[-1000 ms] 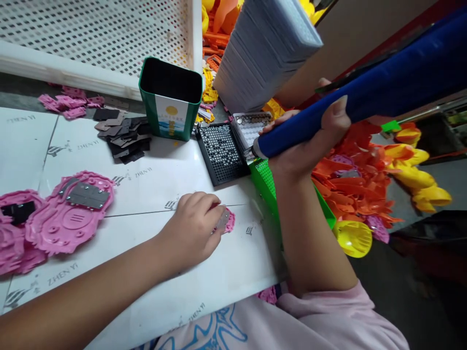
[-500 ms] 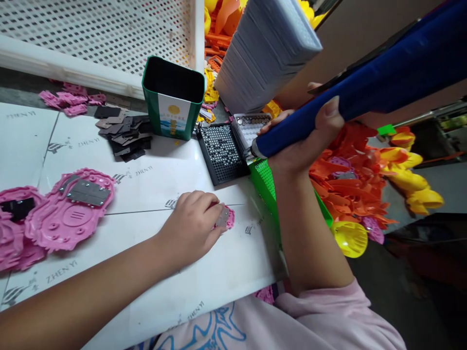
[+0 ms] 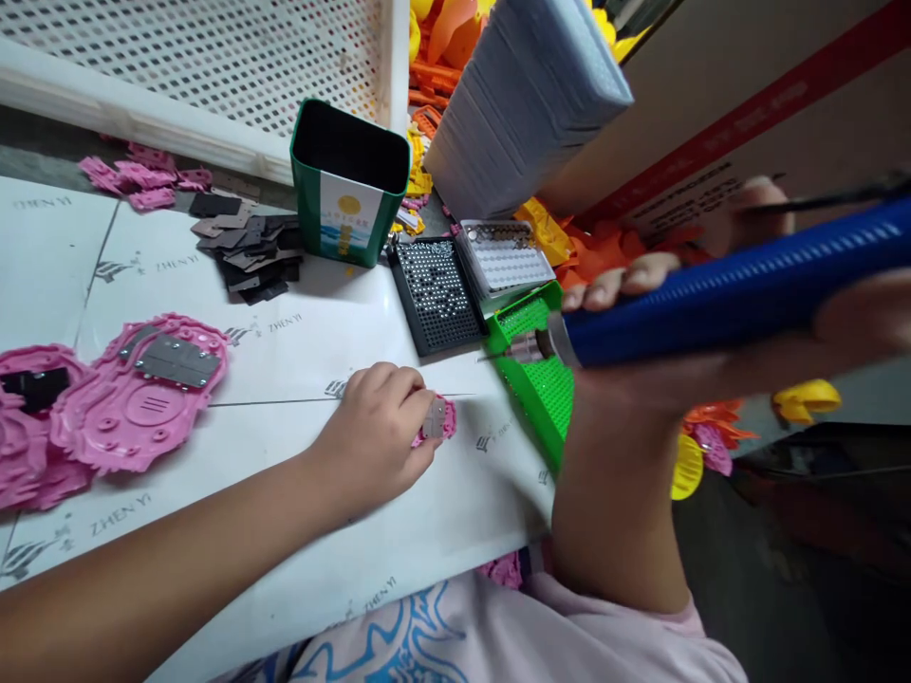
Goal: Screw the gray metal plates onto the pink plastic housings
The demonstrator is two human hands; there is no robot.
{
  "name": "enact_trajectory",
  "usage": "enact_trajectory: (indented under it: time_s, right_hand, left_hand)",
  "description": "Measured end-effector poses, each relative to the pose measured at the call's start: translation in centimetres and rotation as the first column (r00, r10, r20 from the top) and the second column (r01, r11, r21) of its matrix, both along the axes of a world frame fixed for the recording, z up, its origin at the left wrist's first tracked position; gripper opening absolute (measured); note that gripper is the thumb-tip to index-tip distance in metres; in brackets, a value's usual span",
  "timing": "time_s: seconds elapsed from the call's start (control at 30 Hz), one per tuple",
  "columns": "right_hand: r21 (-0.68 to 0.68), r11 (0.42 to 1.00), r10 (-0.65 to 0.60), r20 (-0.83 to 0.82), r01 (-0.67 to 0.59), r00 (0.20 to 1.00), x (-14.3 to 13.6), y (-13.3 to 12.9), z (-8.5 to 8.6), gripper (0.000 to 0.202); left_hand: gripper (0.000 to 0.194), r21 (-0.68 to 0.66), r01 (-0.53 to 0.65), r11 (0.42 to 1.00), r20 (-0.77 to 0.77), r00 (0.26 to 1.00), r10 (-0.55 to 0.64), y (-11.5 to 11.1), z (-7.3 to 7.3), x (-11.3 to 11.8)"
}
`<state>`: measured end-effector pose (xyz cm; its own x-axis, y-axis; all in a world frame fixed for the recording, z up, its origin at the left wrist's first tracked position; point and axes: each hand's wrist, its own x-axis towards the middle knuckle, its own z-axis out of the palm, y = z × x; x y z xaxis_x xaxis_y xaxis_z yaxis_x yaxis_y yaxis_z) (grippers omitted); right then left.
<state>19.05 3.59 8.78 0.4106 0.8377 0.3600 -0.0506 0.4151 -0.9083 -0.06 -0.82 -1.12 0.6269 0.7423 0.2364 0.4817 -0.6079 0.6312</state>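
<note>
My left hand point(image 3: 384, 432) is closed around a small pink plastic part point(image 3: 448, 417) on the white tabletop. A grey metal plate point(image 3: 434, 417) lies on that part, and my fingers cover much of both. In my right hand point(image 3: 641, 313) is a blue electric screwdriver point(image 3: 712, 294), tilted with its thin bit pointing left. The bit hangs above the table between the pink part and a green perforated tray point(image 3: 533, 417). A black screw tray point(image 3: 441, 294) with rows of shiny screws sits just beyond.
Larger pink shells point(image 3: 142, 398) with metal plates lie at left. Behind them are dark flat plates point(image 3: 249, 247) and an open green tin point(image 3: 348, 190). A white crate point(image 3: 213, 95), a stack of pale sheets point(image 3: 519, 104) and a cardboard box point(image 3: 712, 123) stand at the back.
My right hand has swung the screwdriver from over the screw trays down toward me and to the right, its bit now pointing left. My left hand stays on the pink part.
</note>
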Motion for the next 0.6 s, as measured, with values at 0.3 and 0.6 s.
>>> enact_trajectory:
  time_s: [0.3, 0.6]
  right_hand:
    - [-0.108, 0.924, 0.362, -0.052, -0.366, 0.931, 0.3, -5.8, -2.8, 0.054]
    - [-0.093, 0.965, 0.242, -0.027, -0.244, 0.970, -0.6, -5.5, -3.2, 0.051]
  left_hand:
    - [0.020, 0.011, -0.001, 1.000, -0.005, 1.000, 0.001, 0.1, -0.1, 0.1]
    - [0.021, 0.004, -0.002, 1.000, 0.004, 1.000, 0.002, 0.2, -0.1, 0.2]
